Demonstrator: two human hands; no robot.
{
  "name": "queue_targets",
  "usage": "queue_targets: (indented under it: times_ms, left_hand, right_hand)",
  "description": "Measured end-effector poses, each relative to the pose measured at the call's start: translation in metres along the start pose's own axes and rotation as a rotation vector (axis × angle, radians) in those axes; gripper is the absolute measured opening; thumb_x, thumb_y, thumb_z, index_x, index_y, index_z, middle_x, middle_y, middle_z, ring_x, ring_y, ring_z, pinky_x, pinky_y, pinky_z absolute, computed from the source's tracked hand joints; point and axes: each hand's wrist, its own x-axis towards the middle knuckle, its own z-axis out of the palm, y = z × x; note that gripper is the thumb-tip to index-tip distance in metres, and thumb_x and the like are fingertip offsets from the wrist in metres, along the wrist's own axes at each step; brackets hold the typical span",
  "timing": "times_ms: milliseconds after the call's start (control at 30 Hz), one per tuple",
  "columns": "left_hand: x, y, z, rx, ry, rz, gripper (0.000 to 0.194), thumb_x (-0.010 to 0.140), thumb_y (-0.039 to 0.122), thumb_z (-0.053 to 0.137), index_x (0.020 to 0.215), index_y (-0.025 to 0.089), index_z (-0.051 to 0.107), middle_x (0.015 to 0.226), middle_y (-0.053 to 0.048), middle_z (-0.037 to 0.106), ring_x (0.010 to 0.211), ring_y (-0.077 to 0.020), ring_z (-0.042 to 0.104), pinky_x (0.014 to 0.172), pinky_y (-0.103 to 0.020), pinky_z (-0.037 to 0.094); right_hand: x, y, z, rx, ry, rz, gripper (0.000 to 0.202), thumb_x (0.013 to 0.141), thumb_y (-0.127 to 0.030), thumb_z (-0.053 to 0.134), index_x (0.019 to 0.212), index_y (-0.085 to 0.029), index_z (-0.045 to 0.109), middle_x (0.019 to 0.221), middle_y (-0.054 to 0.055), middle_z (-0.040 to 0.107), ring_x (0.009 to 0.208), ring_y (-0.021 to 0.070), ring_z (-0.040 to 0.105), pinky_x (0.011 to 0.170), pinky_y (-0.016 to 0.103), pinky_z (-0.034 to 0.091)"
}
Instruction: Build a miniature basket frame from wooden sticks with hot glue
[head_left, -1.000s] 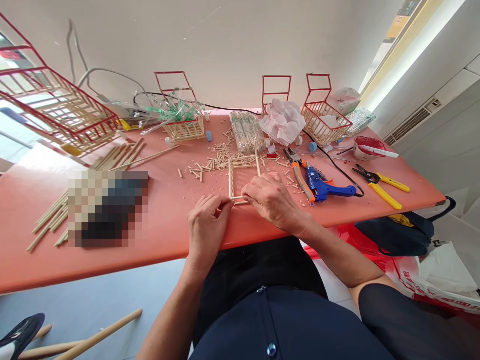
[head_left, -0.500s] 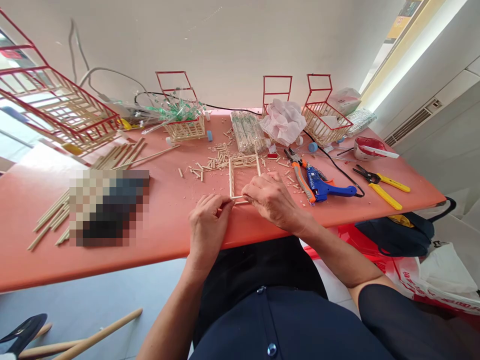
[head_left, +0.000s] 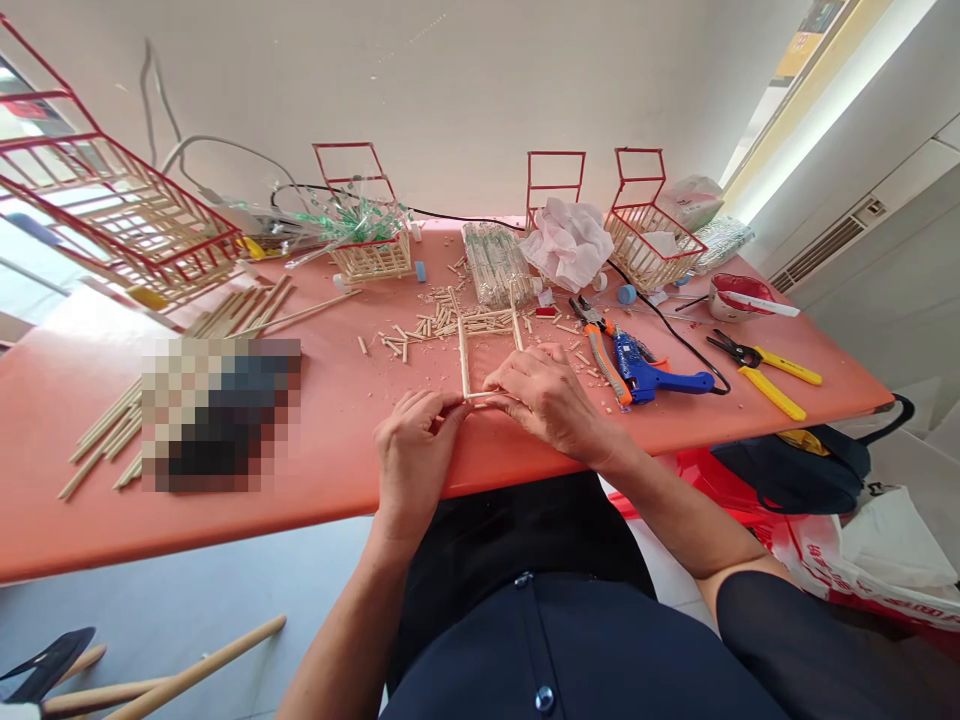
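Left hand (head_left: pixel 415 440) and right hand (head_left: pixel 551 400) grasp a pale, rectangular wooden-stick frame (head_left: pixel 463 360) by the salmon-orange table's (head_left: pixel 330 430) near edge.
The left pinches the frame's near left corner; the right grips its near stick. To the right lies a blue plastic glue gun (head_left: pixel 637 378); behind, short pale wooden pieces (head_left: pixel 439 325); toward the far edge, a clear-wrapped stick bundle (head_left: pixel 495 265).

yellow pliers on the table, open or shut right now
Open: the yellow pliers lie on the table with their two handles spread well apart.
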Motion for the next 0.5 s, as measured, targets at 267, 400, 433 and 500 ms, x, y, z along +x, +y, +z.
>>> queue_targets:
  times_ms: [267,400,433,500]
  left_hand:
    - [-0.0014,0.0015,-0.0008,0.049,0.025,0.047,0.013,0.093,0.026,0.071,0.083,0.023,0.079,0.079,-0.001,0.076,0.072,-0.018,0.064,0.076,-0.03,0.052]
    - [-0.0013,0.0009,-0.0004,0.091,0.004,0.045,0.014,0.094,0.026,0.069,0.083,0.024,0.078,0.08,-0.001,0.076,0.072,-0.0187,0.064,0.076,-0.031,0.052]
    - [-0.0013,0.0008,-0.0003,0.095,0.002,0.05,0.014,0.094,0.026,0.069,0.083,0.024,0.078,0.08,-0.001,0.076,0.072,-0.0188,0.064,0.076,-0.031,0.051]
    - [-0.0013,0.0003,-0.0002,0.096,0.002,0.066,0.015,0.095,0.025,0.068,0.082,0.023,0.077,0.08,-0.001,0.076,0.073,-0.0189,0.064,0.076,-0.031,0.051]
  right_hand:
    - [-0.0011,-0.0014,0.0016,0.004,0.011,-0.004,0.024,0.114,-0.027,0.053,0.105,-0.021,0.075,0.101,0.004,0.077,0.099,0.0205,0.061,0.1,0.039,0.024]
    - [-0.0006,-0.0003,0.004,0.018,0.028,-0.014,0.021,0.112,-0.024,0.056,0.105,-0.022,0.075,0.098,0.003,0.076,0.098,0.02,0.059,0.101,0.038,0.024]
    - [-0.0005,-0.0001,0.0044,0.02,0.029,-0.015,0.021,0.112,-0.024,0.056,0.105,-0.022,0.075,0.098,0.003,0.076,0.098,0.0199,0.059,0.101,0.038,0.024]
    - [-0.0002,-0.0002,0.0048,0.018,0.022,-0.012,0.022,0.112,-0.024,0.054,0.104,-0.021,0.075,0.098,0.004,0.075,0.097,0.0198,0.059,0.101,0.038,0.025]
